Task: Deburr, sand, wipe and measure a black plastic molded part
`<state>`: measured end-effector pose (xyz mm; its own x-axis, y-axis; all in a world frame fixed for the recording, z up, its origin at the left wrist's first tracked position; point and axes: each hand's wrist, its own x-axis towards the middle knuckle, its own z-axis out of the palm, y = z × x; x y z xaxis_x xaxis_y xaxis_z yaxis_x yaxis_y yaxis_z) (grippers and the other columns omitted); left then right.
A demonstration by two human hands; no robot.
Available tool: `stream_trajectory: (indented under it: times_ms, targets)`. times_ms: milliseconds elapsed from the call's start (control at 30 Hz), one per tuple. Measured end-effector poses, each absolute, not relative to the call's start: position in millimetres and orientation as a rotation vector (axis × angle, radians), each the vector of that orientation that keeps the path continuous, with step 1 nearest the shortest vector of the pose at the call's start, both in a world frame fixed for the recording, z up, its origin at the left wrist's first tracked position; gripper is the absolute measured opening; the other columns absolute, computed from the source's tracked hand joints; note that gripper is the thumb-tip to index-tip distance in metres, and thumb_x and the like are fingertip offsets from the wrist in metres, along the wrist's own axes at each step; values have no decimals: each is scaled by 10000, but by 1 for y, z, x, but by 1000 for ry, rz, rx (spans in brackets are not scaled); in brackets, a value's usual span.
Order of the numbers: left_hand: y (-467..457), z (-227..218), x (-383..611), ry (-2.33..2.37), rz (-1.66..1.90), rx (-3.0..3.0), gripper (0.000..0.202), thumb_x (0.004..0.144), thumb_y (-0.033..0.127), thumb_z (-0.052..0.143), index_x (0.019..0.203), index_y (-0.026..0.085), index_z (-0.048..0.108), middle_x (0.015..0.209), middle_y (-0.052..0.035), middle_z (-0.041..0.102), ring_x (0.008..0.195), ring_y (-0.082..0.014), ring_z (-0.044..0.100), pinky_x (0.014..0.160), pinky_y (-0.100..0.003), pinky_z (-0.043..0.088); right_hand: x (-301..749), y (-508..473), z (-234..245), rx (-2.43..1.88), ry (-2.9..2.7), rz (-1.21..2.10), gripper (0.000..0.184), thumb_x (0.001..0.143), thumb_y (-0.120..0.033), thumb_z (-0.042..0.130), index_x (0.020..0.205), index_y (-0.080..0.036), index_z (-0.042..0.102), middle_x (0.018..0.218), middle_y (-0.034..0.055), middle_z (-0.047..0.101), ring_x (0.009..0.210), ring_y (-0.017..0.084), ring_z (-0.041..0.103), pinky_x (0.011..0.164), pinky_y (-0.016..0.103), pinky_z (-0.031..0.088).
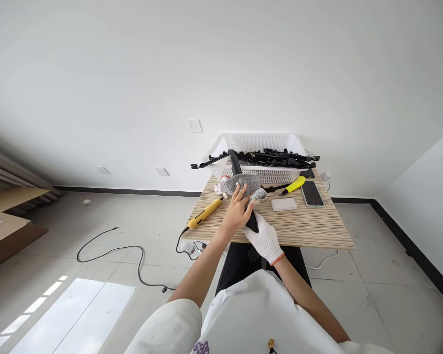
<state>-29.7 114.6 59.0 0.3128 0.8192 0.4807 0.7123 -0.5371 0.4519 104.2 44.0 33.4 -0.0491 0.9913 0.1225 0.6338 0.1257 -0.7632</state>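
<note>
Wiping posture at the table [313, 227]: the left hand [237, 212], bare, lies with fingers slightly spread on a gray cloth [251, 181]; how firmly it grips cannot be told. The right hand [266, 241], in a white glove, is closed around the near end of a black part [236, 162], which runs beneath the cloth toward 11 o'clock. From the cloth, a white basket [254, 175] of black pieces [280, 158] stands at 1 o'clock, a yellow corded tool [205, 214] at 8, a knife [294, 185] and phone [312, 193] at 3.

No legible txt or nos. anywhere
</note>
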Motion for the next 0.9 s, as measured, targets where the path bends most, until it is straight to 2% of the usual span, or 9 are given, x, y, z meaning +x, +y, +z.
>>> stream_trajectory:
  times_ms: [133,300,400,467,567,667,733,800,900]
  targets:
    - [111,59,-27,1396,1065,2342,485,1050,355,289,1190,158,709,1567,-105,395,1528,-279,138,1219,-514,256,104,45,35,-1635,-1750,733,662,852,-524,625,1431,-233,488,1083,105,745,987,304,715,799,358,518]
    - [114,50,-30,1355,1111,2341,391,1022,330,395,1188,176,714,1538,-101,442,1517,-301,186,1194,-540,301,104,45,37,-1610,-1758,715,609,861,-493,619,1395,-224,507,1124,100,735,1059,285,694,856,340,508]
    - [120,51,-37,1341,1126,2316,375,1008,296,414,1243,187,685,1527,-98,459,1508,-293,220,1202,-521,292,103,45,40,-1644,-1760,732,559,857,-471,619,1356,-233,532,1121,85,737,1053,288,695,862,349,508]
    - [128,54,-40,1375,1146,2291,412,1007,268,387,1330,165,622,1562,-109,405,1516,-286,190,1221,-503,247,104,45,40,-1672,-1766,728,603,845,-477,629,1387,-242,508,1143,78,731,1055,294,692,872,364,509]
    - [143,56,-40,1430,1147,2227,480,1014,278,350,1458,154,484,1646,-103,208,1531,-295,62,1236,-492,182,105,41,36,-1658,-1811,659,722,835,-472,634,1481,-247,402,1238,74,692,1061,287,682,899,376,510]
    - [147,50,-33,1408,1174,2204,526,1026,317,311,1533,184,348,1673,-79,78,1527,-283,-42,1241,-496,120,106,25,23,-1634,-1933,450,859,818,-416,644,1555,-179,274,1356,122,609,1119,308,634,959,420,489]
    - [142,43,-28,1369,1226,2190,550,1035,329,269,1568,194,243,1677,-72,21,1528,-249,-59,1245,-477,97,108,12,10,-1651,-2018,256,805,847,-357,603,1561,-175,279,1421,144,542,1171,332,582,986,468,466]
    - [137,35,-23,1349,1261,2129,565,1040,333,239,1583,193,167,1677,-74,-7,1531,-215,-49,1248,-445,94,109,2,-1,-1686,-2061,126,667,905,-299,519,1544,-232,341,1467,129,490,1197,332,551,984,485,461]
    - [134,27,-19,1381,1249,1945,550,1033,325,273,1562,183,219,1668,-90,118,1536,-204,4,1247,-413,127,109,-5,-11,-1705,-2063,93,584,935,-239,447,1516,-284,401,1479,103,470,1209,309,542,988,463,467]
